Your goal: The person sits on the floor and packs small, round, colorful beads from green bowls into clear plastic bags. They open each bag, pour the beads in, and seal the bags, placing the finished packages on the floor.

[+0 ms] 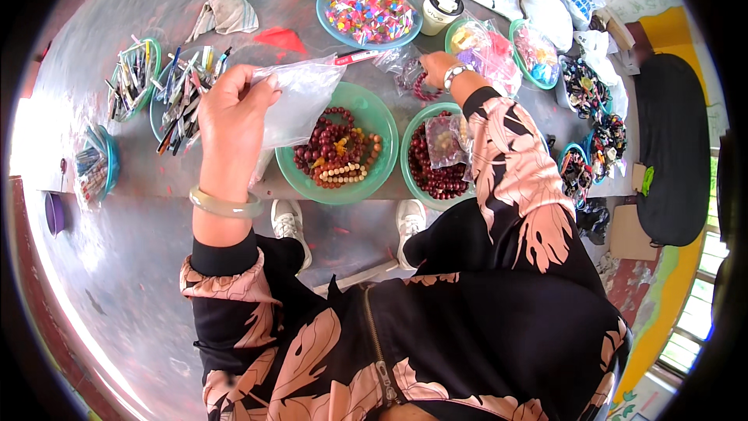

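Note:
My left hand (pixel 236 109) is closed on clear plastic bags (pixel 300 102), pinched between thumb and fingers left of the large green bowl (pixel 382 164). Dark red, orange and pale bead strings (pixel 327 148) lie in that bowl. Farther off, my right hand (pixel 446 69) has its fingers on a dark red bead bracelet (pixel 423 90), beside small clear bags (pixel 396 59) on the table. Below my right forearm, a second green bowl (pixel 407 170) contains dark red beads (pixel 436 179) with a bagged bracelet (pixel 446 140) on top.
Baskets of pens (pixel 187 90) stand at the left. Ahead are a blue bowl of colourful wrapped pieces (pixel 368 10), a lidded cup (pixel 442 10), a cloth (pixel 226 16) and a red marker (pixel 356 57). White plastic bags (pixel 548 14) and baskets of small items (pixel 586 86) crowd the right side.

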### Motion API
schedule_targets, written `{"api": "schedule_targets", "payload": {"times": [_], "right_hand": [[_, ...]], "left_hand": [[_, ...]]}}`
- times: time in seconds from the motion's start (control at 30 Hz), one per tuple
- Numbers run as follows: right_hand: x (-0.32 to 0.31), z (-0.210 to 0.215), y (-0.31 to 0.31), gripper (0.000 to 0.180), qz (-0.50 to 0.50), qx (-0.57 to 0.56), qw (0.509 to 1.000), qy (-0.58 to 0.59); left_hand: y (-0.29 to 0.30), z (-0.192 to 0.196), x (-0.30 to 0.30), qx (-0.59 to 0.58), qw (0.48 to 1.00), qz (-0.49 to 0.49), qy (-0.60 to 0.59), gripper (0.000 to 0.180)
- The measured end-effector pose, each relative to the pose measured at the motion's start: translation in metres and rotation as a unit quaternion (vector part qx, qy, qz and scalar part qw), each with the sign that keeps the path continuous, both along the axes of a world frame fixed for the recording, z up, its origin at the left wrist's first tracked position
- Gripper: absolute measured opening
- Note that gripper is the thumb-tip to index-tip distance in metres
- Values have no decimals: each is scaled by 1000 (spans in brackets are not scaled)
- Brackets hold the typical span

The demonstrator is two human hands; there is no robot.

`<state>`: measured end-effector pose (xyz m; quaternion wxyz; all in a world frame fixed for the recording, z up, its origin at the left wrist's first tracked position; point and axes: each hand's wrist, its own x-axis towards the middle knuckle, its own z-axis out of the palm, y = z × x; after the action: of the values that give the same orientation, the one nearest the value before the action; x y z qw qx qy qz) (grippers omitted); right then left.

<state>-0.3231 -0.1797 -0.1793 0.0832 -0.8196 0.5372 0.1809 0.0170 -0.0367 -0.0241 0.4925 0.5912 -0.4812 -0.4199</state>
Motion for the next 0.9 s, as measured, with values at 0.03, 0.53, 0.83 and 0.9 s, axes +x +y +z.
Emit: {"api": "schedule_targets", "payload": {"times": [0.03, 0.53, 0.83, 0.9], "right_hand": [[13, 16, 5, 25, 0, -19, 999, -35], [53, -27, -8, 28, -219, 34, 937, -270], [39, -67, -20, 37, -458, -23, 888, -30], [39, -66, -22, 37, -452, -5, 892, -32]], "left_hand": [[1, 0, 1, 4, 1000, 5, 1, 11], [2, 2, 9, -21, 1000, 9, -4, 11], [4, -3, 18, -20, 996, 25, -82, 11], [4, -4, 18, -24, 996, 27, -79, 12]]}}
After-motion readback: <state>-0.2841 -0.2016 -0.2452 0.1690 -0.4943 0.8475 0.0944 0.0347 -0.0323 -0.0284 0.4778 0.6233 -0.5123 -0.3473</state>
